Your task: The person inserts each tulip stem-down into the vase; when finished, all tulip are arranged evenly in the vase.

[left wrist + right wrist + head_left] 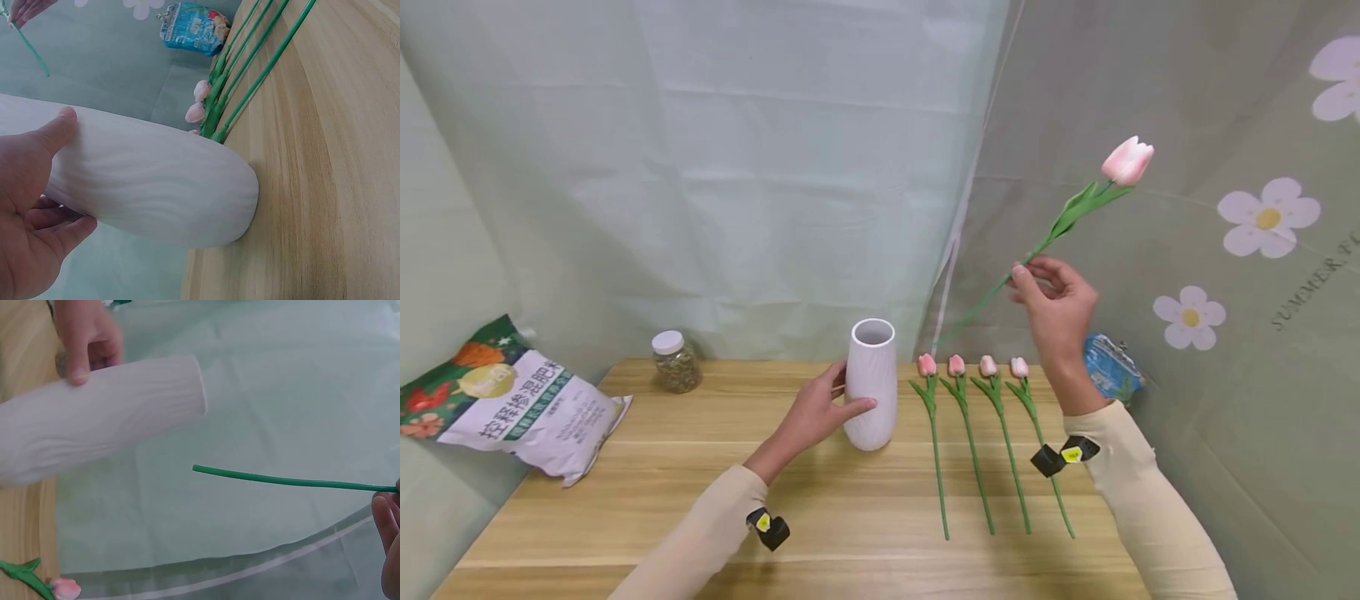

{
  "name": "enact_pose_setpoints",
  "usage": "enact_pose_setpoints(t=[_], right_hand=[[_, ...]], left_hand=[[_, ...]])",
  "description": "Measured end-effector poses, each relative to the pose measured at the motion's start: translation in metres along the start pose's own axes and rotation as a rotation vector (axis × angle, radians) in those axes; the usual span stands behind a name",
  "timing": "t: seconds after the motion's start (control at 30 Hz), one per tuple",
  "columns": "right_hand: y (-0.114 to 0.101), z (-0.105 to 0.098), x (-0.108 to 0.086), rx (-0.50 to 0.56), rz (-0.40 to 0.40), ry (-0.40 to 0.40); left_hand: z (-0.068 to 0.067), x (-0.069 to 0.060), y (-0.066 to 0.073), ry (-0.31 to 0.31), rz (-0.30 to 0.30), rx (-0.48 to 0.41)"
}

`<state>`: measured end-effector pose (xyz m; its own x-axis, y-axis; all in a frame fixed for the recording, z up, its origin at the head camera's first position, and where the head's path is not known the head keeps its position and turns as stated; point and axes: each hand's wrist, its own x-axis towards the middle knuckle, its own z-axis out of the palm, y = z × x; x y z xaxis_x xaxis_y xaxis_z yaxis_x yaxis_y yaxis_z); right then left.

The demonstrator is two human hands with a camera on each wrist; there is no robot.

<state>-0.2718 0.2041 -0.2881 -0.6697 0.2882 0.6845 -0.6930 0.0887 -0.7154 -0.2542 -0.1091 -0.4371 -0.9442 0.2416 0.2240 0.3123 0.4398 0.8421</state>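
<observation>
A white ribbed vase [872, 392] stands upright on the wooden table. My left hand [820, 408] grips its left side, thumb across the front and fingers behind, as the left wrist view also shows [37, 194]. Above the table on the right, my right hand [1060, 304] pinches the green stem of a pink tulip [1127, 161]. The bloom points up and right, while the stem's lower end slants down left. In the right wrist view the bare stem [281, 480] ends apart from the vase's rim. Several more pink tulips [988, 367] lie side by side right of the vase.
A lidded jar [677, 363] of dried bits stands at the back left. At the table's left edge leans a printed fertilizer bag [542, 408]. A blue packet [1108, 367] sits behind my right wrist. Fabric curtains [805, 183] hang behind and beside the table.
</observation>
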Motion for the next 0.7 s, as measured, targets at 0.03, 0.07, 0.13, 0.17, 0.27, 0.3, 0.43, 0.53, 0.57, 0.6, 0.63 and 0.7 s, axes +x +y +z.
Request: enact_pose_setpoints(t=[0.03, 0.07, 0.13, 0.17, 0.27, 0.3, 0.43, 0.53, 0.57, 0.6, 0.63, 0.7], right_hand=[[-0.001, 0.001, 0.001, 0.002, 0.000, 0.002], [-0.002, 0.003, 0.001, 0.004, 0.000, 0.003], [-0.004, 0.005, 0.003, 0.018, 0.003, 0.007], [-0.004, 0.007, 0.004, 0.024, 0.002, 0.010], [-0.007, 0.013, 0.006, 0.066, 0.003, 0.023], [-0.007, 0.015, 0.006, 0.081, 0.004, 0.026], [-0.008, 0.022, 0.007, 0.136, 0.017, 0.029], [-0.010, 0.028, 0.007, 0.153, 0.021, 0.033], [-0.010, 0.029, 0.007, 0.153, 0.019, 0.036], [-0.011, 0.030, 0.007, 0.155, 0.016, 0.037], [-0.011, 0.032, 0.007, 0.158, 0.014, 0.040], [-0.012, 0.035, 0.007, 0.167, 0.011, 0.042]], left_hand=[[0.000, 0.000, 0.000, -0.001, -0.003, 0.002], [0.000, 0.000, 0.000, -0.002, -0.002, 0.005], [-0.001, 0.000, -0.001, -0.001, -0.004, 0.010], [-0.001, 0.001, -0.001, 0.001, -0.005, 0.010], [-0.001, 0.000, -0.001, 0.004, 0.004, 0.003], [-0.001, 0.000, -0.001, 0.004, 0.001, -0.002], [0.000, 0.000, -0.001, 0.002, -0.002, -0.013], [0.001, 0.000, -0.002, 0.003, 0.000, -0.008], [0.001, 0.001, -0.002, 0.004, 0.000, -0.006], [0.001, 0.001, -0.002, 0.003, -0.001, -0.004], [0.001, 0.001, -0.002, 0.003, -0.001, -0.001], [0.001, 0.001, -0.002, 0.003, -0.003, 0.002]])
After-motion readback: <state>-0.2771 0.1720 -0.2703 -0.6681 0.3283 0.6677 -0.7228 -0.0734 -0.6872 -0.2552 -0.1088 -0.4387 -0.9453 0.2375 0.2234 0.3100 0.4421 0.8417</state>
